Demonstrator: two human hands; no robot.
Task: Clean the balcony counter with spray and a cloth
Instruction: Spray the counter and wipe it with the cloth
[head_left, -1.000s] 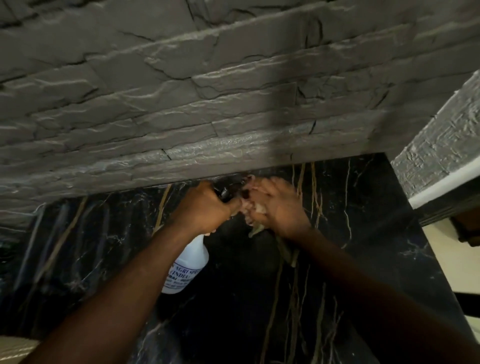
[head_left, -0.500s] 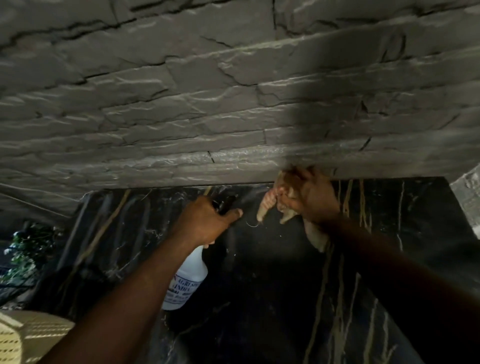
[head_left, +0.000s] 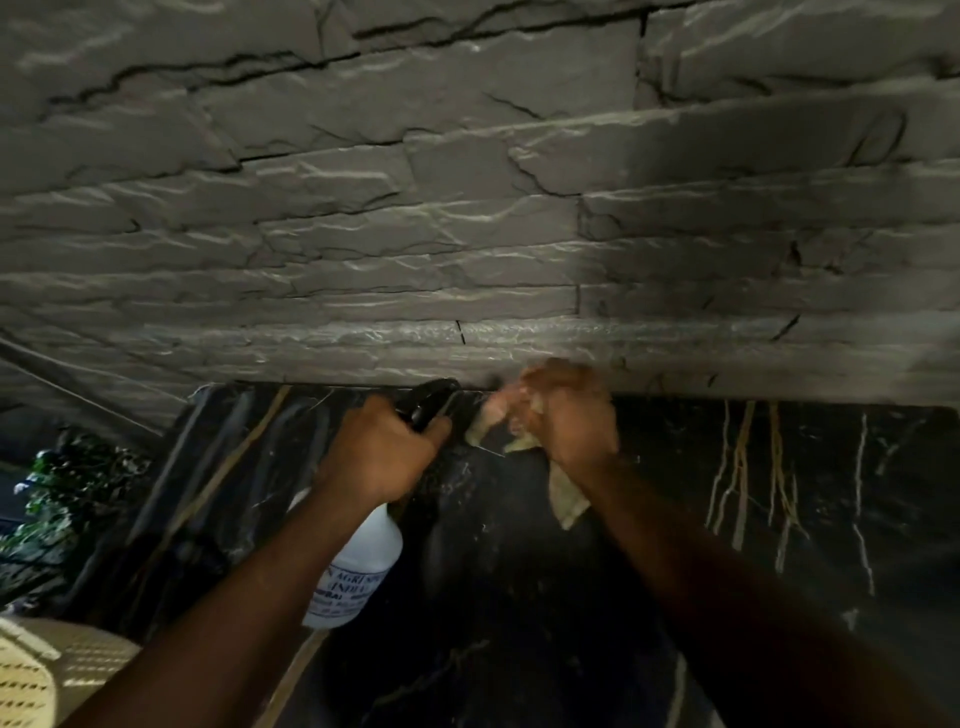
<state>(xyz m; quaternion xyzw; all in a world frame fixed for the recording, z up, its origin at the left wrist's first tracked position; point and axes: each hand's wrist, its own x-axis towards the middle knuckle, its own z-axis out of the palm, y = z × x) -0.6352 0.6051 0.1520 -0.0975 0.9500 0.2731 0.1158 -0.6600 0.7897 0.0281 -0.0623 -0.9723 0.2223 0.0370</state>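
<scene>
At the stone wall (head_left: 467, 234), where the black counter (head_left: 779, 519) ends, the left hand (head_left: 382, 452) grips a spray bottle (head_left: 358, 566); beside it, the right hand (head_left: 569, 415) clutches a cloth (head_left: 569, 501).

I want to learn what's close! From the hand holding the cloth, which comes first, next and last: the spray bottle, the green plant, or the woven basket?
From the right hand, which holds the cloth:
1. Spray bottle, just to its left, gripped by the left hand.
2. Green plant, far left, beyond the counter.
3. Woven basket, bottom-left corner, a little farther still.
</scene>
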